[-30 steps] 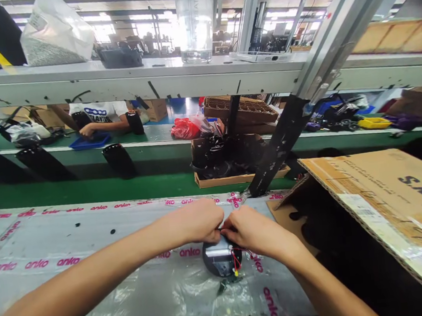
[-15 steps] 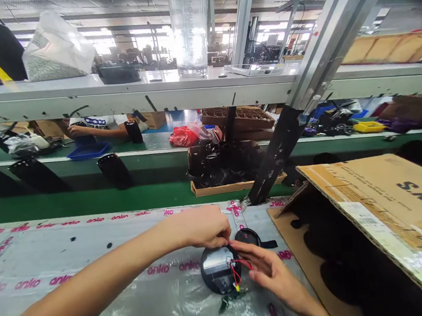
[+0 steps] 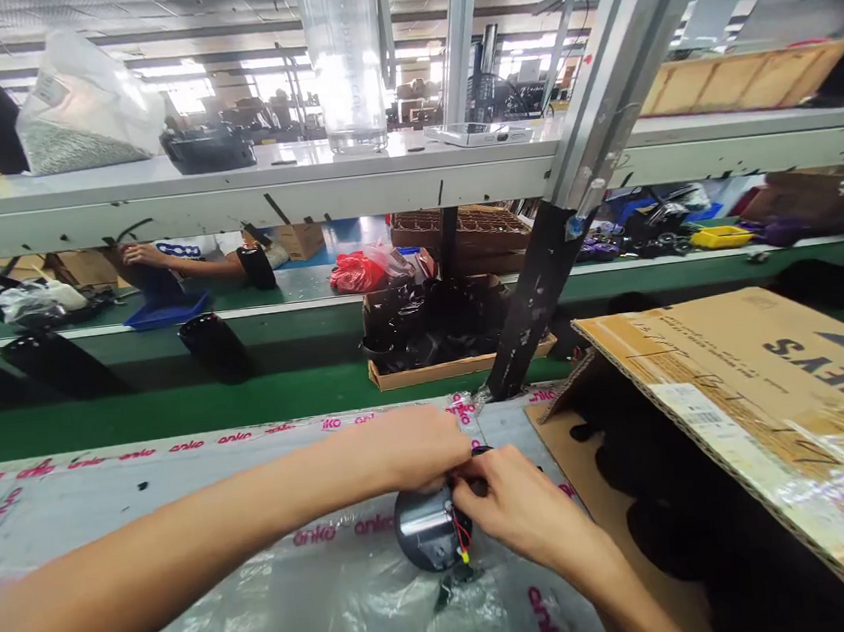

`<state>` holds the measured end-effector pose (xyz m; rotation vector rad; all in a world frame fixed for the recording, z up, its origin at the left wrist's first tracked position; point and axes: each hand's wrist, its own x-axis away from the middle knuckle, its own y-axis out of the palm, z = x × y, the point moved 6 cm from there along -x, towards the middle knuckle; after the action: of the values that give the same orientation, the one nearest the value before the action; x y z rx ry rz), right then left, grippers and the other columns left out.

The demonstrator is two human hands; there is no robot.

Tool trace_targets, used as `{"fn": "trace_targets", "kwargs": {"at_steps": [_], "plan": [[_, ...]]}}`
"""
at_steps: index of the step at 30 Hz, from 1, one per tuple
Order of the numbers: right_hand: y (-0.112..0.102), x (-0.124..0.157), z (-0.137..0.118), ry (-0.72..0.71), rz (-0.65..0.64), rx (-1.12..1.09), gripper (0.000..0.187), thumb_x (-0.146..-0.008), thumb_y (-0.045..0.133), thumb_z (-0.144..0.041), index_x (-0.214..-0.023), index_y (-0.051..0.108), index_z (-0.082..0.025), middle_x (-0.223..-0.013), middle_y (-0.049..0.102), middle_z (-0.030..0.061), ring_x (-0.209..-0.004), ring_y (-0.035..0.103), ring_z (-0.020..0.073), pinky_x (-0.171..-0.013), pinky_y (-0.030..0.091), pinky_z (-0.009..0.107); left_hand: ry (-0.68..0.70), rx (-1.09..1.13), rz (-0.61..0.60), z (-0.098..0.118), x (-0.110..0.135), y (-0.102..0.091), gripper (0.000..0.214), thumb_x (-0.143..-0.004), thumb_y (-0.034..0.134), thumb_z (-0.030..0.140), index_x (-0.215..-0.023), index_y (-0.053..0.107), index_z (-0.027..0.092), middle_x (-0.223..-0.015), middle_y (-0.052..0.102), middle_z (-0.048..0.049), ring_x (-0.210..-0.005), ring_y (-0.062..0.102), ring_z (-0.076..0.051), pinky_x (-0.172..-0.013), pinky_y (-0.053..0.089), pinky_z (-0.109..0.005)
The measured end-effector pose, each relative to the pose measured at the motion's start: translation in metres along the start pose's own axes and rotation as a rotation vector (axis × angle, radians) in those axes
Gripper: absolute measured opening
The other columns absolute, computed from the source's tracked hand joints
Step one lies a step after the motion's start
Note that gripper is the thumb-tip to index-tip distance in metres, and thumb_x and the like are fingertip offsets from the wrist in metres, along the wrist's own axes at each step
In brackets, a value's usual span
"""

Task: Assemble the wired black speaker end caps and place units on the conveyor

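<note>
A round black housing [image 3: 431, 531] with a shiny grey inner face lies on the plastic-covered bench. Thin red wires [image 3: 456, 529] with a yellow connector [image 3: 464, 556] hang at its right side. My left hand [image 3: 430, 448] is closed over the housing's far edge, its fingertips turned down and mostly hidden. From the right, my right hand [image 3: 517, 497] meets it, thumb and fingers pinched together beside the housing. What either hand pinches is too small or covered to name. Behind my right hand, only the rim of a second round black part [image 3: 482, 448] shows.
At right, an open cardboard box [image 3: 763, 401] holds dark round shapes. Ahead, a slanted post [image 3: 532, 294] meets the bench, and a shelf [image 3: 244, 204] spans above. Past a green belt [image 3: 309, 388], black parts fill a shallow carton [image 3: 438, 324]. Another person's arm [image 3: 190, 265] works far left.
My right hand has moved up and in toward my left, and its spread fingers have closed to a pinch. It now covers most of the second round part. The view has shifted slightly.
</note>
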<state>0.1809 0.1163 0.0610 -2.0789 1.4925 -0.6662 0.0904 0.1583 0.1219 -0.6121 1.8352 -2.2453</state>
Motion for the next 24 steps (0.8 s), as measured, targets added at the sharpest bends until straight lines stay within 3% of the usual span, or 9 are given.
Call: {"fn": "trace_targets", "kwargs": {"at_steps": [4, 8, 14, 19, 22, 24], "plan": [[0.000, -0.003, -0.009, -0.003, 0.006, 0.132, 0.021, -0.089, 0.059, -0.019, -0.069, 0.066, -0.018, -0.073, 0.068, 0.0044, -0.068, 0.055, 0.0162, -0.064, 0.028, 0.031, -0.114, -0.025, -0.091, -0.007, 0.021, -0.001, 0.008, -0.091, 0.076, 0.021, -0.091, 0.084, 0.020, -0.083, 0.083, -0.0094, -0.076, 0.079, -0.027, -0.062, 0.052, -0.030], [0.000, -0.006, -0.009, 0.022, -0.020, 0.202, 0.013, -0.087, 0.059, -0.017, -0.076, 0.066, -0.019, -0.077, 0.069, 0.0050, -0.076, 0.060, 0.0187, -0.066, 0.030, 0.029, -0.317, -0.030, -0.161, -0.014, 0.045, -0.003, 0.032, -0.101, 0.059, 0.028, -0.091, 0.086, 0.013, -0.079, 0.082, -0.0158, -0.066, 0.077, -0.028, -0.056, 0.050, -0.031], [0.009, -0.001, -0.011, 0.072, -0.033, 0.224, 0.014, -0.090, 0.057, -0.015, -0.078, 0.062, -0.019, -0.072, 0.067, 0.0042, -0.073, 0.061, 0.0188, -0.062, 0.029, 0.028, -0.379, 0.020, -0.274, -0.012, 0.046, 0.006, 0.023, -0.086, 0.065, 0.015, -0.087, 0.087, 0.008, -0.079, 0.083, -0.0203, -0.060, 0.075, -0.029, -0.050, 0.046, -0.032], [0.013, 0.017, -0.001, 0.094, -0.052, 0.152, 0.019, -0.098, 0.053, -0.024, -0.082, 0.062, -0.020, -0.069, 0.069, 0.0019, -0.066, 0.065, 0.0183, -0.060, 0.036, 0.028, -0.305, 0.150, -0.342, -0.017, 0.026, 0.013, 0.020, -0.077, 0.072, 0.010, -0.057, 0.077, 0.014, -0.056, 0.075, -0.0105, -0.051, 0.067, -0.023, -0.054, 0.050, -0.030], [0.012, 0.031, 0.022, 0.059, -0.100, -0.048, 0.016, -0.096, 0.060, -0.028, -0.107, 0.069, -0.019, -0.084, 0.077, 0.0032, -0.077, 0.074, 0.0210, -0.068, 0.053, 0.028, -0.282, 0.242, -0.343, -0.024, 0.025, 0.014, 0.026, -0.079, 0.071, 0.011, -0.054, 0.074, 0.016, -0.051, 0.072, -0.0067, -0.047, 0.064, -0.020, -0.055, 0.050, -0.030], [0.018, 0.039, 0.037, -0.030, -0.130, -0.202, 0.060, -0.084, 0.076, -0.023, -0.142, 0.063, -0.022, -0.121, 0.079, 0.0096, -0.108, 0.078, 0.0279, -0.095, 0.061, 0.039, -0.286, 0.304, -0.315, -0.027, 0.034, 0.013, 0.026, -0.088, 0.068, 0.016, -0.063, 0.078, 0.016, -0.055, 0.075, -0.0058, -0.048, 0.066, -0.019, -0.055, 0.049, -0.027]]}}
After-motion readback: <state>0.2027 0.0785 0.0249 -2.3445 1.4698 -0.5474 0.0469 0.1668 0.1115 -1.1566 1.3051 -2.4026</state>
